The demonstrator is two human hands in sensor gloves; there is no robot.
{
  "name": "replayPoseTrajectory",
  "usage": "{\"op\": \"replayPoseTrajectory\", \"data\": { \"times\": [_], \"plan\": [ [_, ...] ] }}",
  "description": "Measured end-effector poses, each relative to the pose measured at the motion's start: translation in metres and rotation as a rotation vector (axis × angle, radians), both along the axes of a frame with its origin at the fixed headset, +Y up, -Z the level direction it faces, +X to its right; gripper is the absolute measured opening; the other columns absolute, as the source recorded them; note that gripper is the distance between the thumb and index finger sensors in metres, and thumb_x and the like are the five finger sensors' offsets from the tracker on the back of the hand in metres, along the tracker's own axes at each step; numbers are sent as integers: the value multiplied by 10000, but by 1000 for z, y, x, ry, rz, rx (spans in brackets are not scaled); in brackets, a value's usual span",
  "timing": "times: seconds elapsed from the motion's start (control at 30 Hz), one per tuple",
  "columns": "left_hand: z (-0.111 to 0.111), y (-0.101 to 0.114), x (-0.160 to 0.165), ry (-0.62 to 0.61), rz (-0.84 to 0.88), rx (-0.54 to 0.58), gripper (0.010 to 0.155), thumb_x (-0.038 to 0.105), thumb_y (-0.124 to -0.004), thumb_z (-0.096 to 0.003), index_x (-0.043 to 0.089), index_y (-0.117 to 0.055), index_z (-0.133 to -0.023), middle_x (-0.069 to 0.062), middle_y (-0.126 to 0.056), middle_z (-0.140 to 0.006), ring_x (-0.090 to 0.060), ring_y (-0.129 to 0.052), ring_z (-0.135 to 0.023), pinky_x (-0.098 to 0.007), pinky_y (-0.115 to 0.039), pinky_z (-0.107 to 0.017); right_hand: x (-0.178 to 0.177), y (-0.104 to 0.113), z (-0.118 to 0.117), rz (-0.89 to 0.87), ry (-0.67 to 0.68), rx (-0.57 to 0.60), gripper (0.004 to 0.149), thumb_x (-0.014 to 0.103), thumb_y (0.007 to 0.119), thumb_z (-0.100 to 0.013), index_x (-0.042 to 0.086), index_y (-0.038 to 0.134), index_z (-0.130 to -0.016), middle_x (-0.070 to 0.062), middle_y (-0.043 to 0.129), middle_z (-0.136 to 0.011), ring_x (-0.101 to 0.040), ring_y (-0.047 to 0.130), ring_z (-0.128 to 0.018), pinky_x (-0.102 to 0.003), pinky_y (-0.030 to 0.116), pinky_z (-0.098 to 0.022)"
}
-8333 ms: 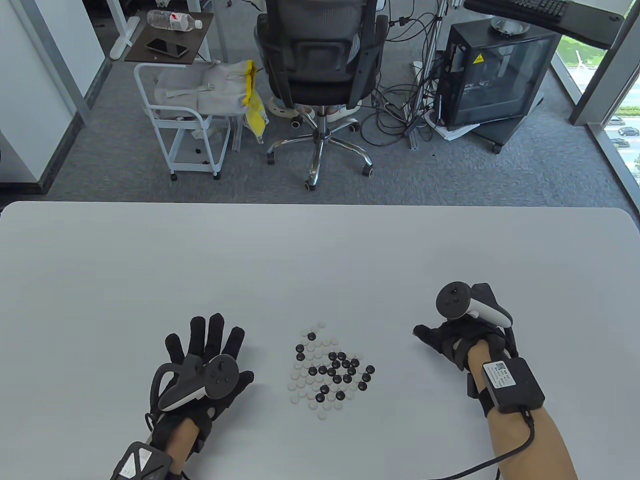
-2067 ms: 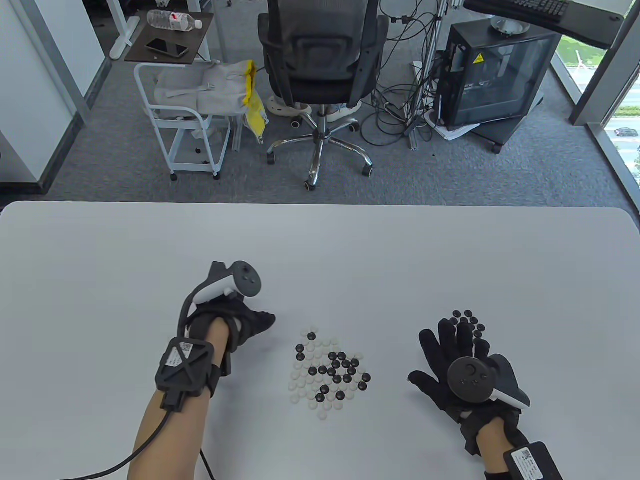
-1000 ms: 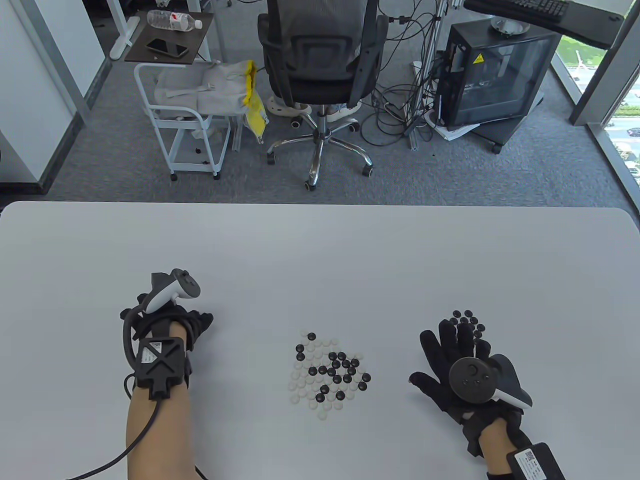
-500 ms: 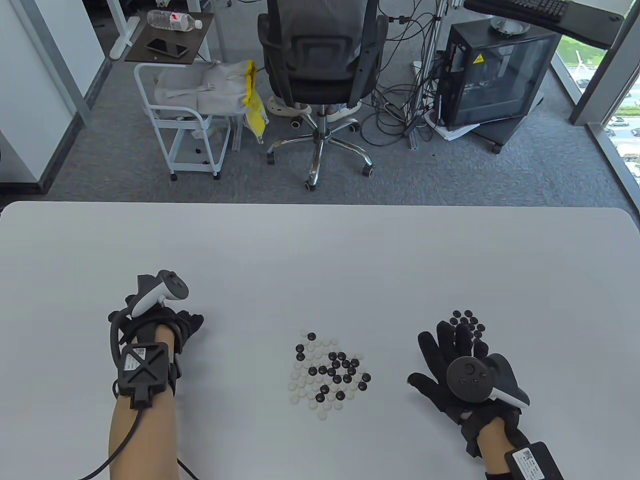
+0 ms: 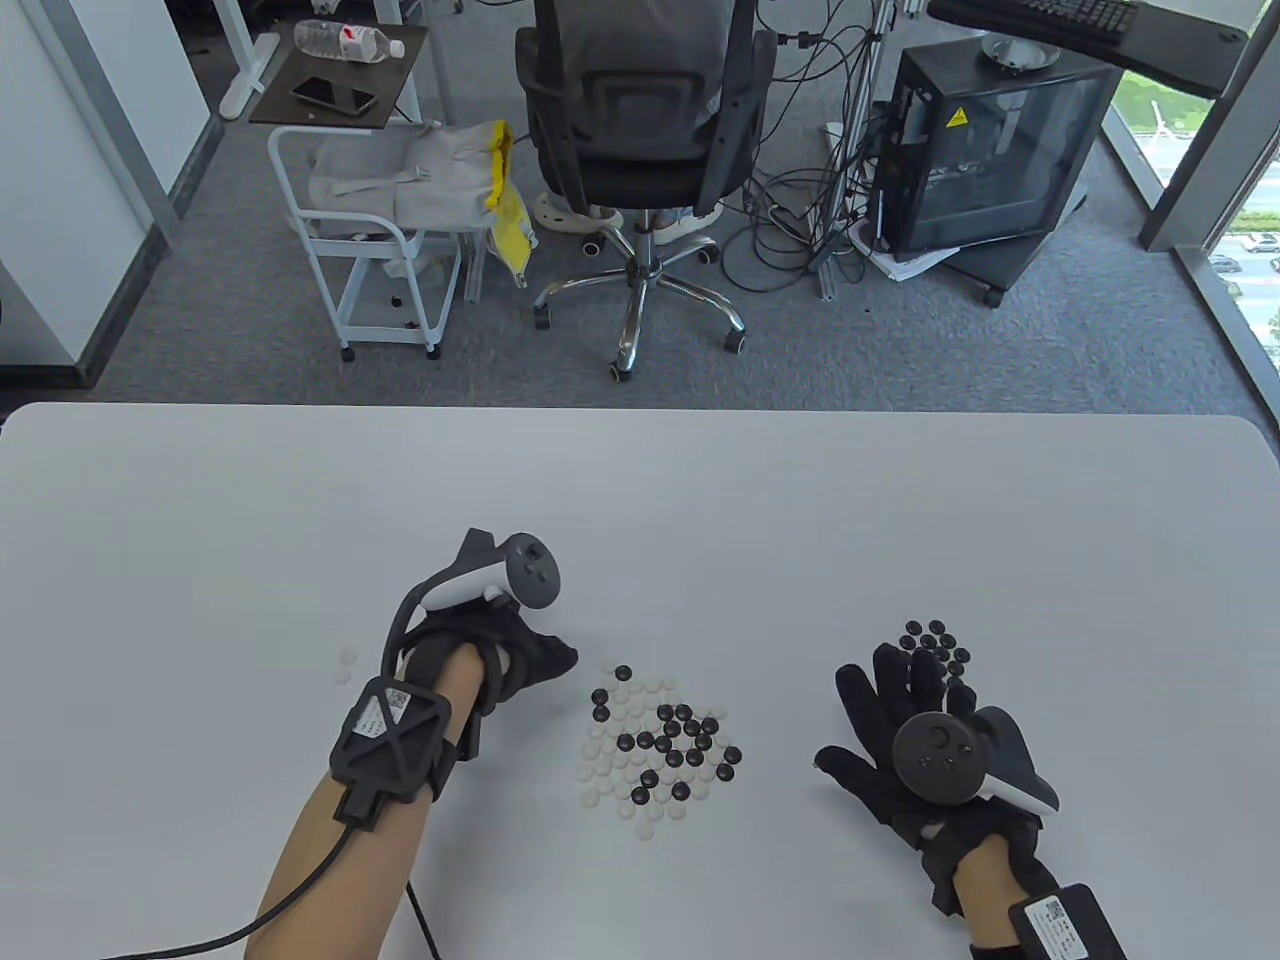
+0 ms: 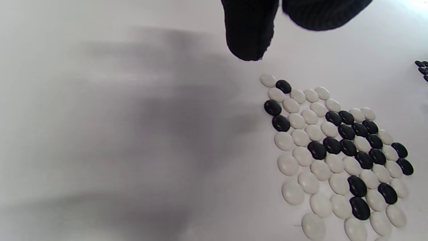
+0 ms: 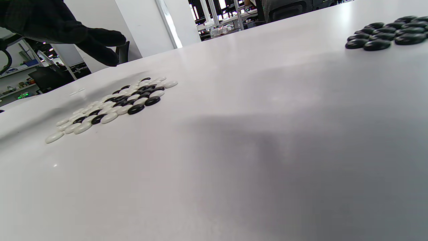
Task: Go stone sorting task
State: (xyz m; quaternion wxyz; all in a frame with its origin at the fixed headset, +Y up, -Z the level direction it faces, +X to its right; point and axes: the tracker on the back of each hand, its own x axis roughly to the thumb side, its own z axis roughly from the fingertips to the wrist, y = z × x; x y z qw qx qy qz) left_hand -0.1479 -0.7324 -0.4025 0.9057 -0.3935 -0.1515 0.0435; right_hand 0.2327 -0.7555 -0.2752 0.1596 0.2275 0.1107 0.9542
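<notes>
The left hand [image 5: 520, 660] reaches empty-fingered toward the mixed pile [image 5: 655, 745], right hand [image 5: 900, 720] flat and holding nothing; a clumsy pinch could scatter neighbouring stones.

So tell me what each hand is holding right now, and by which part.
Nothing visibly. The left hand reaches toward the mixed stones, fingers bare; the right hand lies flat beside the black stones.

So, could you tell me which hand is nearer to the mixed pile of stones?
Left. The left hand has fingers just beside the mixed pile, at its upper left; the right hand rests farther off to its right.
</notes>
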Motion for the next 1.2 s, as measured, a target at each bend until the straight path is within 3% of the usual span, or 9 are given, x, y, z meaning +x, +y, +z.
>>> {"op": "replayPoseTrajectory", "data": {
  "times": [0.27, 0.47, 0.77, 1.0, 1.2],
  "plan": [
    [-2, -31, 32, -28, 15, -34, 700, 583, -510, -487, 365, -488, -1152, -199, 94, -1138, -534, 160, -932, -819, -4, -525, 1, 1, 0, -4, -3, 5, 831, 513, 533, -652, -32, 207, -1188, -463, 16, -1100, -692, -42, -909, -900, 100, -549],
    [-5, -37, 24, 6, -19, -30, 698, 584, -498, -483, 374, -489, -1148, -189, 106, -1135, -528, 172, -929, -817, 7, -523, 2, 1, 1, 0, -3, -1, 833, 514, 532, -651, -32, 206, -1188, -463, 15, -1100, -691, -44, -909, -901, 100, -548],
    [-11, -28, -54, 220, -99, -39, 687, 580, -507, -483, 361, -595, -1128, -170, 86, -1144, -524, 169, -934, -814, 13, -524, 4, 1, 1, 0, -6, -1, 830, 514, 532, -652, -32, 210, -1189, -463, 14, -1100, -691, -43, -910, -901, 100, -548],
    [2, -25, -123, 375, -136, -53, 688, 577, -511, -483, 351, -616, -1124, -168, 82, -1146, -524, 166, -936, -813, 11, -524, 3, 1, 0, 8, -6, -1, 830, 514, 530, -652, -32, 208, -1189, -464, 13, -1099, -691, -50, -904, -898, 91, -543],
    [12, -24, -159, 453, -146, -58, 689, 578, -511, -484, 348, -617, -1125, -166, 89, -1143, -523, 170, -935, -812, 14, -524, 1, -2, -1, 16, -4, -13, 830, 513, 530, -653, -33, 207, -1188, -464, 12, -1098, -690, -52, -903, -894, 87, -542]
  ]
}}
